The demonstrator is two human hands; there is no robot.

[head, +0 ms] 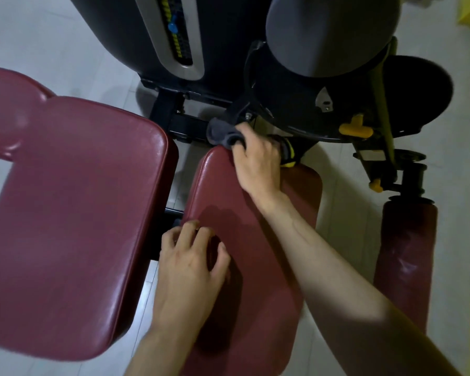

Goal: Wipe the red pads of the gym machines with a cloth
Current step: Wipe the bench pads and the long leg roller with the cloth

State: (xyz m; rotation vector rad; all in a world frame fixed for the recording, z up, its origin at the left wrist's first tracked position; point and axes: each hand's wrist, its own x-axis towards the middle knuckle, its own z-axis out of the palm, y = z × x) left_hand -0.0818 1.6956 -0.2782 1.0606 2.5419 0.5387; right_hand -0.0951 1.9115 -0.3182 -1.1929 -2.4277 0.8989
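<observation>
At frame centre, right hand (255,161) grips grey cloth (220,132) at red pad (261,267) top end; pad runs lengthwise down-frame toward left hand (187,267), resting loosely curled, empty, on it.

Cloth (223,134) at seat pad's (244,267) far edge, back pad (73,213) left, roller pad (407,261) right

Pale grey tiled floor (52,50) bears black metal machine frame (168,118). Long dark-red vinyl seat pad (255,294): crumpled dark grey cloth (220,132) at far edge, left hand (187,267) resting near left edge.
</observation>
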